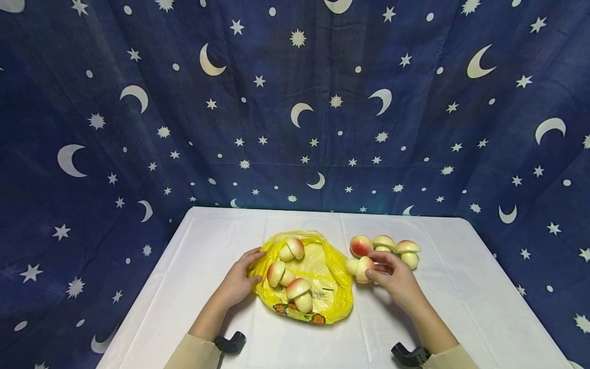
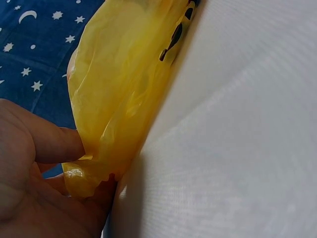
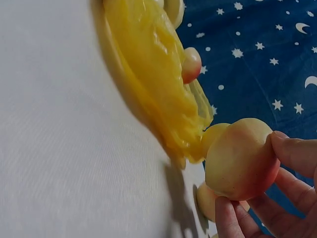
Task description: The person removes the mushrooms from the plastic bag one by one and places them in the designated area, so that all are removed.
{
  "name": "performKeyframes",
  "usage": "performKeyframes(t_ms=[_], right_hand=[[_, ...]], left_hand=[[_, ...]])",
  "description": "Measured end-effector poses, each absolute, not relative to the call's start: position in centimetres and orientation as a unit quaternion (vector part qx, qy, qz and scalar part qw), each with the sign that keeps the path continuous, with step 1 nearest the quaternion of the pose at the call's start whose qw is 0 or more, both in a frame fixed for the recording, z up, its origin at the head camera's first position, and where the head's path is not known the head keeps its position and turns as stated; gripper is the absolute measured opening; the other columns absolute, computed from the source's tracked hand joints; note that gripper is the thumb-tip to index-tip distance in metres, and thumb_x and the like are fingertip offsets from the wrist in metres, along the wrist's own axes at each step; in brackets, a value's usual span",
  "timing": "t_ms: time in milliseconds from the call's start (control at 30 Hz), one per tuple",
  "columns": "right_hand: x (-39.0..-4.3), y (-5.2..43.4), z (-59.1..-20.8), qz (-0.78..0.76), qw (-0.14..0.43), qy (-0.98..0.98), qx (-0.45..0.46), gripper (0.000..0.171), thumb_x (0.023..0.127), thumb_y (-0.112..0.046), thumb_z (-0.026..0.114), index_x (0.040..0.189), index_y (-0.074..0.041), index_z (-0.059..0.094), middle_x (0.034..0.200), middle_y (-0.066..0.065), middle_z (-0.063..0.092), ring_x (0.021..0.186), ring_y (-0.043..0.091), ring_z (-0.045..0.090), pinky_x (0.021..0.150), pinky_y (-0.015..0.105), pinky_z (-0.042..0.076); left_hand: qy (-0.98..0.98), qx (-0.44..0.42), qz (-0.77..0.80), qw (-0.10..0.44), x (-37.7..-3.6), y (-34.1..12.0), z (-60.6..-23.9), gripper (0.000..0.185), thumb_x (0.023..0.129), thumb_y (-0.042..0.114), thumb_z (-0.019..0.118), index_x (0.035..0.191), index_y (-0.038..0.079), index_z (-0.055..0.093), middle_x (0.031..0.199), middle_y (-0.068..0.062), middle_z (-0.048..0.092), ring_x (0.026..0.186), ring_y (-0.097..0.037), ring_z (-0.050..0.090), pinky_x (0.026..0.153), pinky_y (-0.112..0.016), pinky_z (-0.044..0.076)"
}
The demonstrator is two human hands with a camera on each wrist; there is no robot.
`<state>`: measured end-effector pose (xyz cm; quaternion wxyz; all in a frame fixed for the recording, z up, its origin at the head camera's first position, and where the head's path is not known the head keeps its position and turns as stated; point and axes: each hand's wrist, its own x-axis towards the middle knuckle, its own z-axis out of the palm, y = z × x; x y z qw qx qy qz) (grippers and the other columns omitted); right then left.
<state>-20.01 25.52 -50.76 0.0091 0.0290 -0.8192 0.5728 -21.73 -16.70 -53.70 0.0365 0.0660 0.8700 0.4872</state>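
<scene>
A yellow plastic bag [image 1: 329, 307] lies wide-mouthed on the table, with three toy mushrooms [image 1: 299, 293] inside, each with a red-tinged cap and a cream stem. At the bag's left rim, my left hand [image 1: 238, 279] pinches the plastic; the left wrist view has the thumb and fingers on a fold of the bag [image 2: 114, 94]. My right hand [image 1: 396, 279] grips another mushroom [image 1: 364, 270] by its cap, just beyond the bag's right rim. In the right wrist view this mushroom's cap [image 3: 242, 158] sits between thumb and fingers, its stem toward the bag.
Behind my right hand lie three more mushrooms: one cap-forward [image 1: 361, 246], one in the middle [image 1: 383, 242], and one at the right [image 1: 408, 253]. The white-covered table [image 1: 221, 230] ends at a dark blue curtain [image 1: 276, 123] with moons and stars.
</scene>
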Motion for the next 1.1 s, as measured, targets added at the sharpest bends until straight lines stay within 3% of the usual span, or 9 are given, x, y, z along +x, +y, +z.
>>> performKeyframes(t_ms=[300, 633, 1100], right_hand=[[-20.0, 26.8, -51.4, 0.545, 0.012, -0.838, 0.01, 0.049, 0.094, -0.01, 0.082, 0.138, 0.001, 0.065, 0.137, 0.025, 0.067, 0.111, 0.016, 0.07, 0.085, 0.016, 0.061], [-20.2, 27.4, -52.1, 0.523, 0.019, -0.852, 0.006, 0.045, 0.094, -0.007, 0.082, 0.135, 0.0, 0.066, 0.134, 0.025, 0.067, 0.105, 0.01, 0.07, 0.083, 0.016, 0.062], [-20.5, 27.1, -52.1, 0.52, 0.011, -0.854, -0.013, 0.046, 0.096, -0.01, 0.08, 0.139, -0.002, 0.065, 0.139, 0.024, 0.066, 0.125, 0.04, 0.068, 0.085, 0.012, 0.058]], left_hand=[[0.87, 0.068, 0.486, 0.035, -21.7, -16.7, -53.7, 0.061, 0.095, -0.005, 0.071, 0.152, 0.014, 0.06, 0.173, -0.007, 0.041, 0.164, -0.04, 0.031, 0.133, -0.065, 0.024], [0.871, 0.07, 0.485, 0.032, -21.7, -16.7, -53.8, 0.061, 0.094, -0.006, 0.071, 0.151, 0.013, 0.061, 0.172, -0.009, 0.042, 0.163, -0.041, 0.032, 0.133, -0.065, 0.025], [0.869, 0.071, 0.489, 0.039, -21.7, -16.8, -53.7, 0.061, 0.095, -0.005, 0.071, 0.152, 0.014, 0.06, 0.173, -0.008, 0.04, 0.164, -0.041, 0.03, 0.133, -0.065, 0.023]])
